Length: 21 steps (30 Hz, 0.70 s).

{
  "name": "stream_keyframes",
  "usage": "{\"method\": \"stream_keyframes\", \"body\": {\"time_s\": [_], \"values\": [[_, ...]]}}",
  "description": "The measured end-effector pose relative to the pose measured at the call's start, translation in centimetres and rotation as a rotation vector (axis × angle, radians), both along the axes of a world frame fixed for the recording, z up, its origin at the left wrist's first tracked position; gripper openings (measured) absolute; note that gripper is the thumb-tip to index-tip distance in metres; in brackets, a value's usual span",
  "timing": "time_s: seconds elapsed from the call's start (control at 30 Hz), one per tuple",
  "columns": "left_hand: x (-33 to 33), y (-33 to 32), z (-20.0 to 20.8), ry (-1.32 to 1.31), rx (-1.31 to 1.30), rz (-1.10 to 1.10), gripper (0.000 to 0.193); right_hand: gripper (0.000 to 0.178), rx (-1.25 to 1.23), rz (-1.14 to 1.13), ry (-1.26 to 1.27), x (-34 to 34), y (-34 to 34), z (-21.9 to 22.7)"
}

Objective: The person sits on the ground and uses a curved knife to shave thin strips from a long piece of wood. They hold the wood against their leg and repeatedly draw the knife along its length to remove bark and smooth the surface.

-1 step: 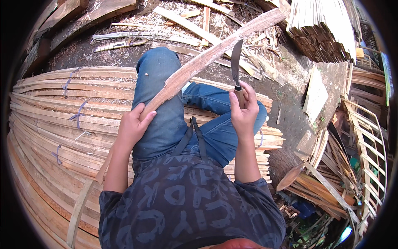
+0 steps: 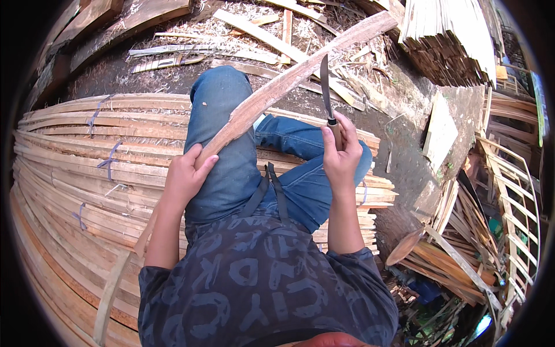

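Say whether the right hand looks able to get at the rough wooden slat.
Probably yes: nothing visible blocks the right hand from the rough wooden slat, though its fingers already hold a dark-bladed knife, so bare-handed gripping looks unlikely.

Dark earth ground (image 2: pixel 404 141) spans the upper middle of the frame, strewn with pale shavings (image 2: pixel 199 23) and loose slats (image 2: pixel 260 36); a stack of boards (image 2: pixel 445 43) stands at the upper right. Tied bundles of wood strips (image 2: pixel 139 168), from middle left to centre, bear the seated person (image 2: pixel 260 283)
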<state>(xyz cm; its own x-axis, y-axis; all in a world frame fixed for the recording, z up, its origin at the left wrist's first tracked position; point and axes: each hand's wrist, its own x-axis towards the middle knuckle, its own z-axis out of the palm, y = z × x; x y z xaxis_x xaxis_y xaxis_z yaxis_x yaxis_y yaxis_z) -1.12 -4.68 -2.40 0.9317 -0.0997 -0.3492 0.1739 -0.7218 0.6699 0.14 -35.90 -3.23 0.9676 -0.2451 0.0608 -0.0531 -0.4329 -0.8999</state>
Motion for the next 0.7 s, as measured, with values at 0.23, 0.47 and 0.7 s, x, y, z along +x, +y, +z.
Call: {"method": "stream_keyframes", "body": {"time_s": [0.23, 0.47, 0.7], "values": [[-0.1, -0.4, -0.2, -0.019, 0.018, -0.004, 0.040, 0.031, -0.447, 0.150, -0.180, 1.9, -0.6, 1.3], [0.4, -0.4, 0.3, 0.021, -0.011, -0.005, 0.040, 0.031, -0.667, 0.247, -0.245, 3.1, -2.3, 0.6], [0.5, -0.7, 0.7, 0.042, -0.015, 0.011, 0.041, 0.034, -0.902, 0.310, -0.238, 4.2, -4.3, 0.8]]}}
